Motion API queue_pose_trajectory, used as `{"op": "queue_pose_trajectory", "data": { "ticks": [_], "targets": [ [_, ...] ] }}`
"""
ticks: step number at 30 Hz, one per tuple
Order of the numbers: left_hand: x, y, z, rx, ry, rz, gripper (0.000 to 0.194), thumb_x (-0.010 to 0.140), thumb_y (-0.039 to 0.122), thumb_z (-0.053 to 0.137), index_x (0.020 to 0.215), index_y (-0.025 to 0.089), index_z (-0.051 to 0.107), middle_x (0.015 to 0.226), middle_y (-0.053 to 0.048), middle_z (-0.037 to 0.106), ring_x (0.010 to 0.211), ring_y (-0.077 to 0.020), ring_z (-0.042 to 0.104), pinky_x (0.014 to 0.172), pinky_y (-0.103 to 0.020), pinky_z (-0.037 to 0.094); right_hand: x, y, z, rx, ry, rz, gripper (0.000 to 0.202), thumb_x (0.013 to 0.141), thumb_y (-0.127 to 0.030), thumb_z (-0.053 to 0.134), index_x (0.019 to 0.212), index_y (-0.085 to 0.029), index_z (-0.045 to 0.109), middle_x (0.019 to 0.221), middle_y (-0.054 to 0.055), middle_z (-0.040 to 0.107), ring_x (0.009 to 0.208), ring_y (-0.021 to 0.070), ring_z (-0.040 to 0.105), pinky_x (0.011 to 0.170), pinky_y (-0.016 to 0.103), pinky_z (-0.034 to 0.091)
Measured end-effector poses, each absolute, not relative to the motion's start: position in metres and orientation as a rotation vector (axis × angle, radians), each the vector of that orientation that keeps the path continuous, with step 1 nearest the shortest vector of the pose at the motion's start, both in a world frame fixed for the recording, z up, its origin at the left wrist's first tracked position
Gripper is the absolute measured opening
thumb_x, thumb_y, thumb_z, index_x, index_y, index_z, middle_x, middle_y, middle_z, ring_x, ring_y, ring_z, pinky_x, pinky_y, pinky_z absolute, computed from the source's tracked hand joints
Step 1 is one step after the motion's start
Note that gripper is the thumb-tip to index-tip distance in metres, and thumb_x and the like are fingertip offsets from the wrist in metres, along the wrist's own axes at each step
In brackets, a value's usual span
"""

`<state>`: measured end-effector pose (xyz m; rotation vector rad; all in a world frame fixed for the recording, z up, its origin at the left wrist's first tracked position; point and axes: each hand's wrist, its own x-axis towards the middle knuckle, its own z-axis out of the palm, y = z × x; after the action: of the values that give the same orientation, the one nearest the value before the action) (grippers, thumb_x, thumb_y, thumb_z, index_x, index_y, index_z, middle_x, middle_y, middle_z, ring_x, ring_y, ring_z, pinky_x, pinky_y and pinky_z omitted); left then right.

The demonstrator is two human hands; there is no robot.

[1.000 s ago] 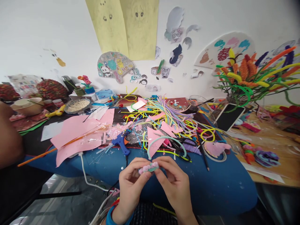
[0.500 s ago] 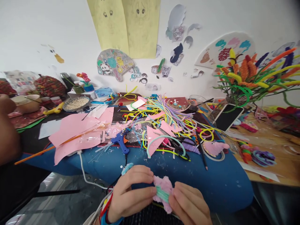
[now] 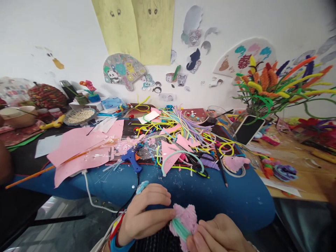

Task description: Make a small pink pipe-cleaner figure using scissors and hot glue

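Note:
A small fuzzy pink pipe-cleaner piece with a mint-green band (image 3: 185, 217) is held in front of the table edge, low in the view. My left hand (image 3: 147, 213) pinches its left side between thumb and fingers; a fluffy light-blue ring and colourful wrist bands are on that hand and wrist. My right hand (image 3: 216, 233) grips the lower right side with thumb and fingertips. The piece is tilted, and its bottom end is partly hidden by the right fingers and cut by the frame edge.
On the blue-covered table (image 3: 210, 196) lie a blue glue gun (image 3: 133, 159), pink sheets (image 3: 78, 143), black-handled scissors (image 3: 203, 164), a pencil (image 3: 222, 168) and many pipe cleaners (image 3: 189, 122). A phone (image 3: 248, 129) leans by a pipe-cleaner bouquet (image 3: 273, 82). Part of another person's arm (image 3: 5, 164) shows at left.
The pink and green piece has been turned and lowered slightly, with more of its pink top showing. My right hand has moved down. The view has shifted a little to the right.

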<state>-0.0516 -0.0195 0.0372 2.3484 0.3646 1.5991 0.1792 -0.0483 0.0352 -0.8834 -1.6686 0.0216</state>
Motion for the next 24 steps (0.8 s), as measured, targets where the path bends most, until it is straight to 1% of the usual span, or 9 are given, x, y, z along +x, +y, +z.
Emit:
{"op": "queue_pose_trajectory", "data": {
  "ticks": [3, 5, 7, 9, 10, 12, 17, 21, 24],
  "targets": [
    [-0.051, -0.017, 0.044, 2.323, 0.311, 1.455, 0.03, 0.081, 0.007, 0.06, 0.108, 0.018, 0.066, 0.085, -0.009, 0.067, 0.08, -0.0211, 0.067, 0.072, -0.035, 0.058, 0.177, -0.046, 0.047, -0.603, -1.912, -0.321, 0.009, 0.076, -0.037, 0.076, 0.08, -0.035, 0.068, 0.053, -0.014, 0.063, 0.044, 0.0044, 0.059, 0.047, 0.004, 0.057],
    [-0.051, -0.018, 0.05, 2.264, 0.323, 1.35, 0.029, 0.081, 0.007, 0.059, 0.106, 0.018, 0.066, 0.086, -0.009, 0.065, 0.078, -0.0201, 0.066, 0.072, -0.033, 0.057, 0.176, -0.041, 0.056, -0.331, -2.035, -0.64, 0.015, 0.078, -0.022, 0.075, 0.076, -0.035, 0.068, 0.063, -0.016, 0.067, 0.054, 0.0001, 0.061, 0.054, -0.004, 0.054],
    [-0.052, -0.021, 0.053, 2.216, 0.359, 1.257, 0.025, 0.081, 0.011, 0.061, 0.104, 0.02, 0.066, 0.087, -0.009, 0.065, 0.078, -0.0196, 0.065, 0.071, -0.032, 0.056, 0.176, -0.035, 0.061, -0.029, -2.122, -0.948, 0.024, 0.08, -0.012, 0.072, 0.073, -0.035, 0.068, 0.073, -0.018, 0.068, 0.065, -0.0036, 0.061, 0.06, -0.009, 0.051],
    [-0.054, -0.023, 0.055, 2.162, 0.421, 1.182, 0.021, 0.081, 0.016, 0.064, 0.102, 0.02, 0.068, 0.088, -0.009, 0.063, 0.078, -0.0193, 0.064, 0.07, -0.03, 0.055, 0.176, -0.029, 0.061, 0.169, -2.137, -1.148, 0.032, 0.082, -0.005, 0.068, 0.077, -0.037, 0.069, 0.079, -0.02, 0.068, 0.073, -0.0052, 0.061, 0.066, -0.01, 0.05],
    [-0.055, -0.024, 0.056, 2.129, 0.452, 1.148, 0.019, 0.081, 0.018, 0.065, 0.1, 0.02, 0.068, 0.088, -0.009, 0.063, 0.077, -0.0191, 0.063, 0.069, -0.03, 0.054, 0.176, -0.028, 0.058, 0.179, -2.109, -1.197, 0.035, 0.082, -0.002, 0.066, 0.081, -0.037, 0.069, 0.081, -0.02, 0.068, 0.076, -0.005, 0.061, 0.068, -0.009, 0.051],
    [-0.055, -0.025, 0.057, 2.058, 0.497, 1.079, 0.016, 0.082, 0.017, 0.065, 0.097, 0.02, 0.068, 0.085, -0.008, 0.062, 0.074, -0.0184, 0.062, 0.067, -0.029, 0.052, 0.176, -0.028, 0.049, 0.065, -2.005, -1.215, 0.039, 0.083, 0.004, 0.063, 0.084, -0.035, 0.069, 0.083, -0.018, 0.068, 0.078, -0.0038, 0.062, 0.07, -0.006, 0.053],
    [-0.052, -0.024, 0.059, 1.938, 0.51, 0.926, 0.012, 0.082, 0.013, 0.064, 0.093, 0.018, 0.068, 0.084, -0.009, 0.067, 0.078, -0.0194, 0.063, 0.071, -0.03, 0.051, 0.174, -0.036, 0.029, -0.114, -1.945, -1.119, 0.037, 0.077, 0.008, 0.066, 0.075, -0.029, 0.069, 0.087, -0.014, 0.069, 0.078, -0.0006, 0.063, 0.066, -0.002, 0.057],
    [-0.049, -0.023, 0.059, 1.851, 0.58, 0.932, 0.003, 0.082, 0.014, 0.066, 0.082, 0.016, 0.068, 0.08, -0.007, 0.067, 0.076, -0.0173, 0.062, 0.072, -0.027, 0.05, 0.176, -0.036, 0.038, -0.048, -2.176, -1.023, 0.027, 0.077, 0.002, 0.069, 0.08, -0.024, 0.072, 0.079, -0.01, 0.069, 0.079, 0.0044, 0.064, 0.07, 0.005, 0.059],
    [-0.049, -0.024, 0.057, 1.78, 0.626, 0.899, 0.004, 0.083, 0.016, 0.066, 0.086, 0.015, 0.068, 0.085, -0.008, 0.065, 0.078, -0.0167, 0.062, 0.072, -0.027, 0.05, 0.178, -0.033, 0.049, 0.032, -2.24, -1.003, 0.021, 0.077, -0.002, 0.072, 0.081, -0.024, 0.073, 0.074, -0.009, 0.069, 0.075, 0.0052, 0.064, 0.072, 0.007, 0.06]
  ]
}}
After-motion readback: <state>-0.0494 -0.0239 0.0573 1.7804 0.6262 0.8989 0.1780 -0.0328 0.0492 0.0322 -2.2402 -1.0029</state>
